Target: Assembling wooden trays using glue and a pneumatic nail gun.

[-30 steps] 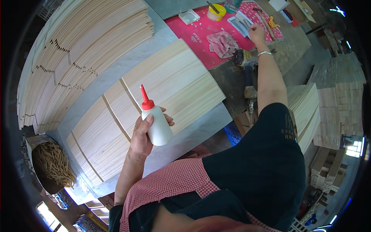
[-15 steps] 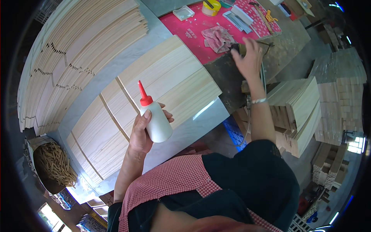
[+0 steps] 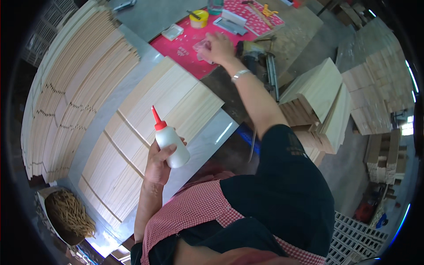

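Upright but slightly tilted, a white squeeze bottle [image 3: 173, 148] with a red pointed nozzle is gripped in my left hand [image 3: 158, 162], thumb across its side. It is above the light wooden boards [image 3: 154, 110], which lie side by side on the grey table with dark gaps between some of them. My right hand [image 3: 217, 47] reaches to the pink mat [image 3: 179, 51], its fingers curled down on a crumpled pink-and-white cloth [image 3: 201, 49]. Most of the cloth is hidden beneath the hand. Just right of that wrist lies a nail gun [image 3: 260, 57].
Tall stacks of thin boards [image 3: 79, 84] stand at the left. A bin of wood strips [image 3: 70, 212] is at the lower left. Beyond my right hand are a yellow tub [image 3: 198, 20], a clear dish [image 3: 172, 32] and a hammer [image 3: 260, 14]. Stacked planks [image 3: 316, 97] rise at the right.
My right hand has moved left from beside the nail gun onto the cloth, and its spread fingers have closed. The left hand still holds the bottle. The whole view has shifted.
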Action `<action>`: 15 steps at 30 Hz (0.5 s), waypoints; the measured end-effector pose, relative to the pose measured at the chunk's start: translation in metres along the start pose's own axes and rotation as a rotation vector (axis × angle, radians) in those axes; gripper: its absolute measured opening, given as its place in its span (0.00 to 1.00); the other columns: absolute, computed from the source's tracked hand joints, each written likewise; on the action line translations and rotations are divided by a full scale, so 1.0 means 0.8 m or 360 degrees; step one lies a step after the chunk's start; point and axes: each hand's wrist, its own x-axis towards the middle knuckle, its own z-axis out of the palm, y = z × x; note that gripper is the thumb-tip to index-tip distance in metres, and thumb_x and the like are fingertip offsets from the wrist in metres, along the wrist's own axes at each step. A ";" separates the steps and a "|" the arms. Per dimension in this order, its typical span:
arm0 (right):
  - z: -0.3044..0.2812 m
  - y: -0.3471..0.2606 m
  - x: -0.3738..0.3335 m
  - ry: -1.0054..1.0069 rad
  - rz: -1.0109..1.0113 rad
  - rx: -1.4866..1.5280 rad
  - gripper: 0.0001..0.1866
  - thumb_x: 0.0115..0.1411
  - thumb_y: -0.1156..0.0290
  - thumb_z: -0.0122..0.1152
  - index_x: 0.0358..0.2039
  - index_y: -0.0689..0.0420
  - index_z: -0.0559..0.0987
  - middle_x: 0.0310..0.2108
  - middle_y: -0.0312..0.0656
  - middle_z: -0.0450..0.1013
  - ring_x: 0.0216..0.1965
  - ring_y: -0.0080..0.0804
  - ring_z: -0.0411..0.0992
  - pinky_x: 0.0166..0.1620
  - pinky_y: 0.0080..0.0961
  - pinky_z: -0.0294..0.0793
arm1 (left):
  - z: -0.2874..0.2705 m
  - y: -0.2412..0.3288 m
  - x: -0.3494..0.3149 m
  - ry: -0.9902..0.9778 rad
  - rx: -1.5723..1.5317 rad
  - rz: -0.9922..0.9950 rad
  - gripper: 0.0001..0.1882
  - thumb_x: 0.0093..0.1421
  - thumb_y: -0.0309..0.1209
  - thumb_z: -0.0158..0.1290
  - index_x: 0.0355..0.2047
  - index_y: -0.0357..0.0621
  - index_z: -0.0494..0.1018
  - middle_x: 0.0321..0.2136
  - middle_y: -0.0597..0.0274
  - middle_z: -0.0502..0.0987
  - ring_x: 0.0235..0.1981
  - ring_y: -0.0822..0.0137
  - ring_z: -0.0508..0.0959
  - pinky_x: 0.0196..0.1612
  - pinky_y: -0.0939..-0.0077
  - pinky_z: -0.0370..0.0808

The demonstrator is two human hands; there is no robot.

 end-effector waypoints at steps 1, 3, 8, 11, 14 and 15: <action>0.027 0.009 0.005 0.0004 0.0102 -0.0183 0.23 0.60 0.50 0.58 0.50 0.50 0.77 0.52 0.46 0.72 0.54 0.50 0.70 0.53 0.47 0.72 | 0.002 0.002 0.001 0.0024 0.0010 -0.0012 0.34 0.53 0.40 0.62 0.57 0.38 0.66 0.42 0.50 0.75 0.44 0.53 0.77 0.47 0.60 0.73; 0.024 -0.001 0.007 0.0007 0.0231 -0.0261 0.18 0.61 0.54 0.59 0.44 0.52 0.79 0.48 0.48 0.76 0.49 0.48 0.74 0.49 0.44 0.74 | 0.000 0.001 -0.004 0.0016 0.0122 0.0041 0.33 0.54 0.38 0.61 0.57 0.37 0.66 0.41 0.50 0.76 0.43 0.54 0.77 0.46 0.61 0.74; -0.024 -0.052 -0.038 -0.0298 0.0048 0.0953 0.06 0.59 0.68 0.61 0.33 0.55 0.76 0.27 0.40 0.73 0.30 0.35 0.75 0.34 0.33 0.75 | -0.011 0.005 -0.001 0.0169 0.0583 0.0132 0.29 0.55 0.30 0.61 0.56 0.35 0.68 0.39 0.50 0.76 0.38 0.58 0.78 0.42 0.64 0.76; -0.121 -0.141 -0.135 -0.0347 -0.0122 0.2328 0.06 0.56 0.77 0.60 0.33 0.59 0.73 0.27 0.37 0.69 0.26 0.28 0.68 0.29 0.28 0.69 | -0.013 0.003 0.008 0.0411 0.0952 0.0148 0.27 0.55 0.28 0.63 0.54 0.35 0.70 0.39 0.51 0.77 0.36 0.61 0.77 0.40 0.67 0.77; -0.091 -0.194 -0.186 0.0383 -0.0714 0.1966 0.06 0.57 0.81 0.57 0.34 0.59 0.72 0.27 0.37 0.69 0.23 0.27 0.70 0.26 0.26 0.70 | -0.010 0.001 0.004 0.0401 0.1044 0.0211 0.26 0.54 0.28 0.64 0.53 0.35 0.71 0.38 0.51 0.77 0.35 0.61 0.77 0.40 0.67 0.77; -0.083 -0.201 -0.200 0.0422 -0.0817 0.1756 0.06 0.57 0.81 0.58 0.34 0.58 0.72 0.27 0.37 0.70 0.23 0.27 0.71 0.25 0.25 0.71 | -0.009 0.001 0.004 0.0407 0.1083 0.0249 0.26 0.54 0.28 0.64 0.52 0.35 0.71 0.38 0.51 0.77 0.35 0.62 0.77 0.39 0.67 0.77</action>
